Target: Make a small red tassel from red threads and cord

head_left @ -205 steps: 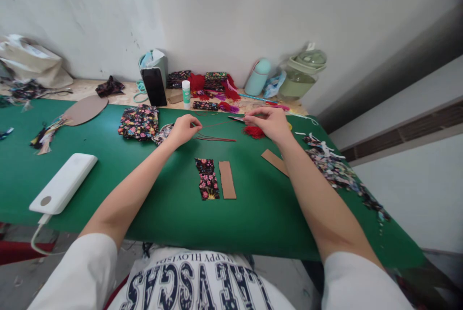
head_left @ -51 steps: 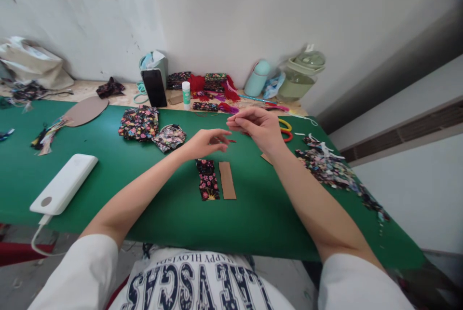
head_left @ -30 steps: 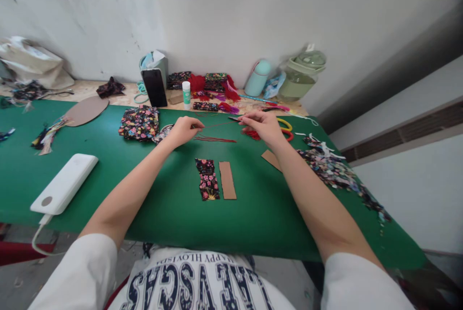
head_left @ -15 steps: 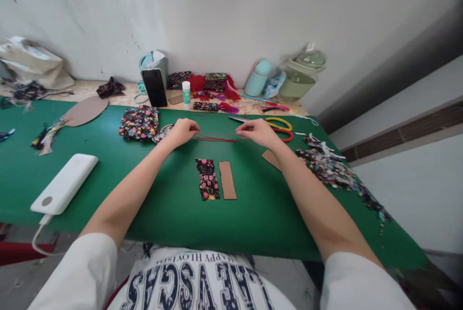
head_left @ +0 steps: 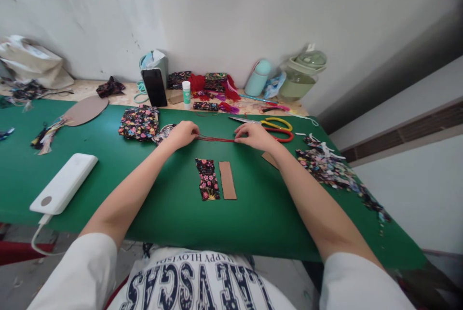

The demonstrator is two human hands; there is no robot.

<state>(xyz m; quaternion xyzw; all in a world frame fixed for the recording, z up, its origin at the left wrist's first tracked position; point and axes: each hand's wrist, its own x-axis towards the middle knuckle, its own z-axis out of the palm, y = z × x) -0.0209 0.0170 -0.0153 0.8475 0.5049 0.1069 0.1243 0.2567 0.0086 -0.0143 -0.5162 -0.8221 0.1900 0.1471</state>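
Several strands of red thread [head_left: 217,139] stretch straight between my hands, just above or on the green table. My left hand [head_left: 186,133] pinches the left end of the bundle. At the right end, my right hand [head_left: 250,136] has thumb and fingertips closed on the thread. Nearer to me lie a floral fabric strip [head_left: 208,180] and a cardboard strip [head_left: 227,180], side by side. Scissors [head_left: 277,127] with one yellow and one red handle rest just beyond my right hand. A folded stack of floral fabric [head_left: 139,123] sits left of my left hand.
A white power bank [head_left: 64,183] with a cable lies at the left. Fabric scraps [head_left: 325,163] cover the right side. Along the wall stand a phone [head_left: 155,88], a glue stick [head_left: 186,95], a light-blue bottle [head_left: 258,78] and a green jug [head_left: 299,76].
My right hand has moved slightly left and down to the end of the red strands. The loose single thread now lies in with the bundle. My left hand has barely moved.
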